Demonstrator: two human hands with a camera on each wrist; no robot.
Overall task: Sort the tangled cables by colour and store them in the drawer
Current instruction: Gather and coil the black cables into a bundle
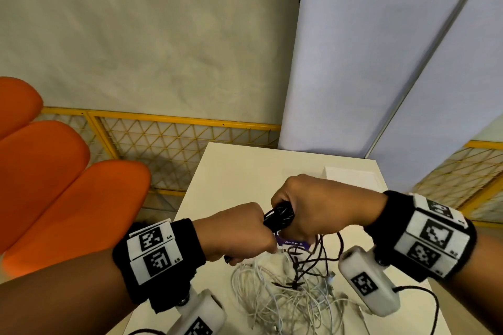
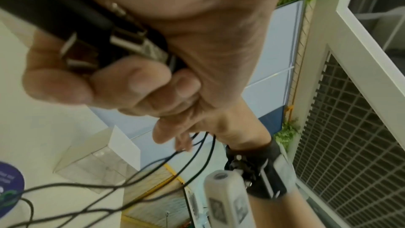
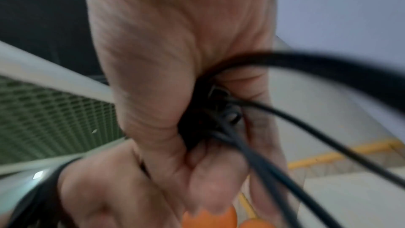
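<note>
Both hands are raised above the white table (image 1: 236, 171) and meet on a bundle of black cables (image 1: 279, 217). My right hand (image 1: 304, 207) grips the bundle from the right, and my left hand (image 1: 239, 231) grips its other end, with USB plugs (image 2: 127, 39) poking out of the fist. Loose black strands (image 1: 315, 255) hang from the bundle down to the table. A tangle of white cables (image 1: 283, 296) lies on the table below the hands. The right wrist view is blurred, with the black cables (image 3: 219, 113) in the fist. The drawer is not in view.
A purple round sticker (image 1: 294, 242) lies on the table under the hands. A white box (image 1: 351, 177) sits at the table's far right. Orange seat cushions (image 1: 54, 185) stand to the left, a yellow mesh fence (image 1: 168, 141) behind, and a pale blue partition (image 1: 367, 62) at the back right.
</note>
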